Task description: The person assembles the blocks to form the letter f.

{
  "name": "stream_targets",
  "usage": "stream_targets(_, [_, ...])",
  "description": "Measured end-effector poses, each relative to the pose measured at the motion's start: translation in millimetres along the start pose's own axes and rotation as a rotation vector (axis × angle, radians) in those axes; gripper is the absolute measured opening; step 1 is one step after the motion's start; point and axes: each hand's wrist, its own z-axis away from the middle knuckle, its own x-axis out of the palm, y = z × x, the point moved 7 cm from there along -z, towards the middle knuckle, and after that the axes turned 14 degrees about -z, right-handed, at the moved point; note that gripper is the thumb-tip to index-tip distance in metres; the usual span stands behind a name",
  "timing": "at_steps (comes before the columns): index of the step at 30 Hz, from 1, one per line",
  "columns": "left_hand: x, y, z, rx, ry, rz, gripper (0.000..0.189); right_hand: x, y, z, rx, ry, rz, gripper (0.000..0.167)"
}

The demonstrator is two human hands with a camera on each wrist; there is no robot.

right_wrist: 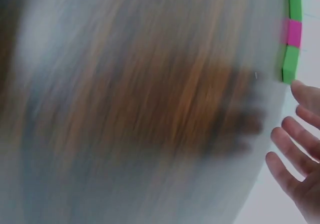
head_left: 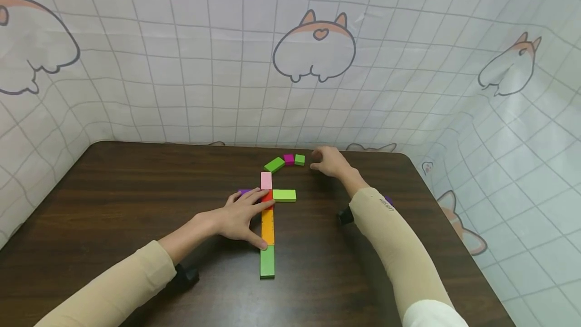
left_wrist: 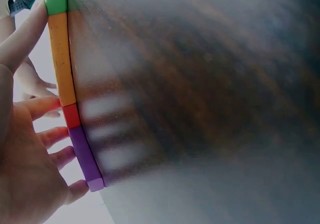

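Flat coloured blocks lie in a column on the dark table: pink (head_left: 266, 180), red (head_left: 269, 197), orange (head_left: 268, 226) and green (head_left: 267, 261). Purple (left_wrist: 86, 154) and lime (head_left: 284, 196) blocks branch off at the red one. My left hand (head_left: 241, 214) lies over the column with its fingers spread, fingertips at the red and purple blocks and thumb where orange meets green. Beyond the pink block curve a green block (head_left: 274, 164), a magenta block (head_left: 289, 159) and a small green block (head_left: 300, 160). Just right of that small block, my right hand (head_left: 330, 161) holds nothing, its fingers loosely bent.
The brown wood-grain table (head_left: 136, 191) has a back edge close beyond the right hand. A white gridded cloth (head_left: 204, 64) with dog drawings hangs behind and at the sides. Something purple (head_left: 389, 200) shows partly behind the right sleeve. Dark wrist devices (head_left: 185, 277) sit under both forearms.
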Motion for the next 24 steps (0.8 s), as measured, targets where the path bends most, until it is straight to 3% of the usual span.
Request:
stream_targets(13, [-1.3,0.1,-2.1,-0.006,-0.013,0.002,0.107,-32.2,21.2,43.0,-0.039,-0.019,0.004,0.041])
stream_targets(24, [-2.6,1.9,-6.3,-0.007,-0.003,0.004,0.108,-81.3,32.5,79.9,-0.020,0.029,-0.036,0.045])
